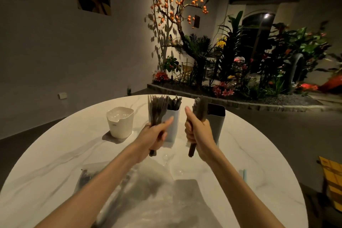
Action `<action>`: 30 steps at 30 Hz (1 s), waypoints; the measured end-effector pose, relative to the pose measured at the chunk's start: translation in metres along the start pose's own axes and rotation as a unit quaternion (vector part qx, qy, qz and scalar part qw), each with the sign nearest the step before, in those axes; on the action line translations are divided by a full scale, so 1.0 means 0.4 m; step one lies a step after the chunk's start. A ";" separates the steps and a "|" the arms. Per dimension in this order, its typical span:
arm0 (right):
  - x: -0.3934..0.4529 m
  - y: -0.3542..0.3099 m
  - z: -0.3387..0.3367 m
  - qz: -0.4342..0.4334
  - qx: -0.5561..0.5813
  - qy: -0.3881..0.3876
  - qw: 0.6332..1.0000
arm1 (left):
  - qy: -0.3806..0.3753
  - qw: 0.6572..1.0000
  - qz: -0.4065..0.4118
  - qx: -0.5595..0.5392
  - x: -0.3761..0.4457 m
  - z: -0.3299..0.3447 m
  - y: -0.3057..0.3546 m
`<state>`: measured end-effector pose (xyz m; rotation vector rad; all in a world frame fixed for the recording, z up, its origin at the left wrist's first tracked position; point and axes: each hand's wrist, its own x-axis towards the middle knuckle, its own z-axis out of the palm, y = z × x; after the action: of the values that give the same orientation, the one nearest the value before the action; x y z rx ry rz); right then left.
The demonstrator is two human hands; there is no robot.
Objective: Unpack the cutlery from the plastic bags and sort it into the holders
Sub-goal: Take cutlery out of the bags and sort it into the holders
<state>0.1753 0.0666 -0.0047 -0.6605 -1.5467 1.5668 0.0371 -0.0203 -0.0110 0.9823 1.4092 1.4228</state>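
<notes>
Gripping forks (157, 109) left hand (154, 137), spoons (199, 109) right hand (198, 133).

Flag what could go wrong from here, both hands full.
1. The left hand grips a splayed bundle of forks beside the white holder, already stocked; tines could snag going in.
2. The right hand holds its bundle against the grey holder; a nudge may tip that tall holder.
3. Plastic bags lie under the forearms and could get dragged.

Both arms reach forward; left hand (154, 136) and right hand (199, 133) fisted — thumbs raised, each gripping something.
</notes>
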 end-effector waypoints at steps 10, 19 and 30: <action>0.287 -0.183 -0.158 -0.099 -0.080 0.139 0.982 | -0.021 0.998 0.058 -0.007 0.171 0.008 0.176; 0.394 -0.027 -0.236 -0.032 -0.213 0.139 0.966 | 0.004 1.000 -0.017 -0.026 0.253 0.021 0.111; 0.295 -0.131 -0.020 -0.082 -0.069 -0.053 0.993 | -0.026 0.998 -0.045 0.046 0.250 0.071 0.089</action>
<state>0.1294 0.1641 0.0665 -0.5173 -1.7539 1.4012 0.0323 0.0845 0.0210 0.9949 1.4735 1.2676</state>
